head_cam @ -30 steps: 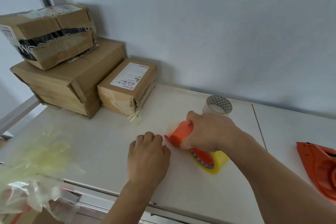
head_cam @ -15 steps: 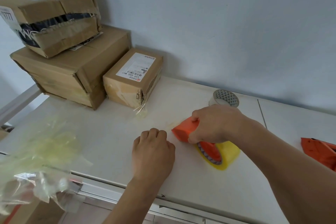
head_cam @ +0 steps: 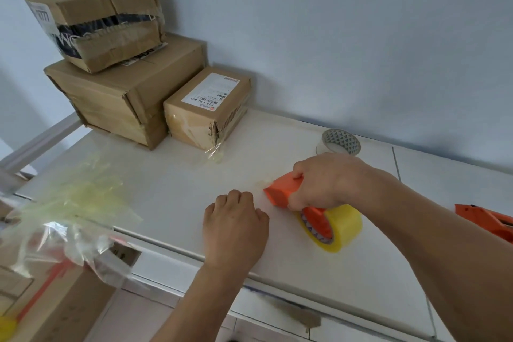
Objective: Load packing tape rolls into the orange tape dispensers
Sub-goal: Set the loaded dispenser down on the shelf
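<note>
L hand rests knuckles-up on the white surface, fingers curled under, nothing visibly in it, just left of the orange dispenser, which lies mid-surface w/ a yellow tape roll seated on its hub. R hand is wrapped round the dispenser body from above; prob. light, stiff plastic, so hold the body, not the nose, where a blade likely sits, and the roll's slick face may spin. Spare roll sits behind by the wall, second dispenser at far right edge.
</note>
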A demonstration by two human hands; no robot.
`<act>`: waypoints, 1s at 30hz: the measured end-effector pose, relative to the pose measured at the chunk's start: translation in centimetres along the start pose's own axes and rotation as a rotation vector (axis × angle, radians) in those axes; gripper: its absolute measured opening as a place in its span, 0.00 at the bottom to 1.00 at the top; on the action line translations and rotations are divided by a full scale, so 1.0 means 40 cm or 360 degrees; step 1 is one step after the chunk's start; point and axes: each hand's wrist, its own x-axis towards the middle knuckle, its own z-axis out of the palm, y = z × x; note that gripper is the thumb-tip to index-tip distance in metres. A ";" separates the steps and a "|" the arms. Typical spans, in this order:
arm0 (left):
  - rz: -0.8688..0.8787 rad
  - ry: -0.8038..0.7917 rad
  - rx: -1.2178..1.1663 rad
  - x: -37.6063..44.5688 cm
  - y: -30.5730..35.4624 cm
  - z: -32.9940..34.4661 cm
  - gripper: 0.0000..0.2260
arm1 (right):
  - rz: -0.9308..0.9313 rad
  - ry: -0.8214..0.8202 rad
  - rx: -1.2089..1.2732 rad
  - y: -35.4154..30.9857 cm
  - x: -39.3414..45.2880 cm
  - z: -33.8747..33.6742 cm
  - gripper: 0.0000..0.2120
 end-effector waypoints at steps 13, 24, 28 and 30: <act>-0.0086 0.0015 0.0007 -0.067 0.076 -0.016 0.13 | -0.0006 -0.0057 0.0074 0.092 -0.118 0.091 0.27; -0.0023 0.0107 0.0036 -0.088 0.117 -0.062 0.14 | -0.0010 0.0089 0.0219 0.094 -0.121 0.131 0.25; 0.0154 0.0206 0.0049 -0.052 0.143 -0.101 0.13 | -0.0075 0.0354 0.0387 0.113 -0.142 0.151 0.21; 0.0296 0.0221 0.0096 -0.029 0.168 -0.123 0.12 | -0.0091 0.0574 0.0395 0.131 -0.160 0.152 0.20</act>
